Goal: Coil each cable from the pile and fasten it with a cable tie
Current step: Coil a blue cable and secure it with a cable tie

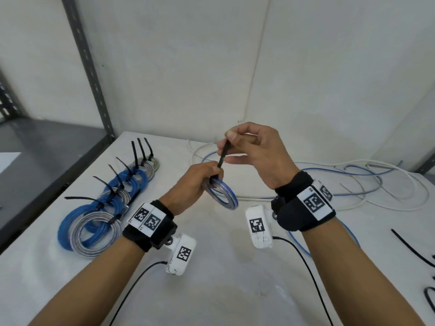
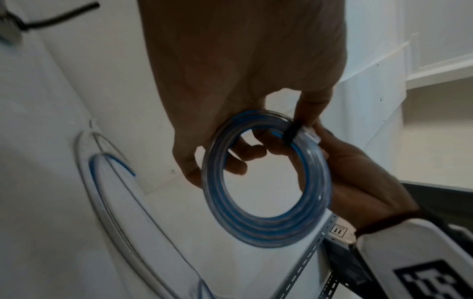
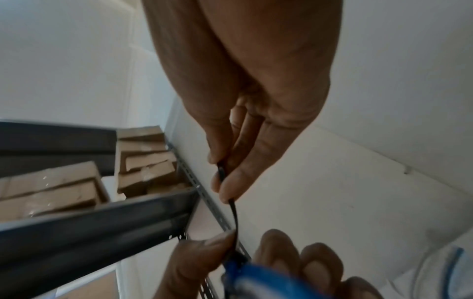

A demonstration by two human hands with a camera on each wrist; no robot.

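The table (image 1: 223, 267) has a white cover and stands in a corner of white walls; its far edge meets the wall, and its left edge runs beside a grey shelf (image 1: 35, 147) with a slotted post. The near middle of the table is free, under the two raised hands.

The left hand (image 1: 193, 182) holds a small blue coil (image 1: 221, 191) in the air above the table, fingers curled through the ring and the thumb on top where the black tie (image 1: 221, 158) goes around it. The right hand (image 1: 254, 149) is a little higher and pinches the free tail of the tie between thumb and forefinger; the strap runs straight between both hands. In the left wrist view the band of the tie lies tight on the coil; its head is hidden by the fingers.

At the left, finished coils (image 1: 103, 208), blue and grey, lie in a row that overlaps, each with a tie tail standing up. The loose cables (image 1: 353, 184), white and blue, spread along the far right part of the table, well apart from the row. At the right edge some spare ties (image 1: 409, 248) are cut off by the frame, so I cannot count them. Brown boxes (image 3: 64, 188) on the shelf are blurred in the right wrist view.
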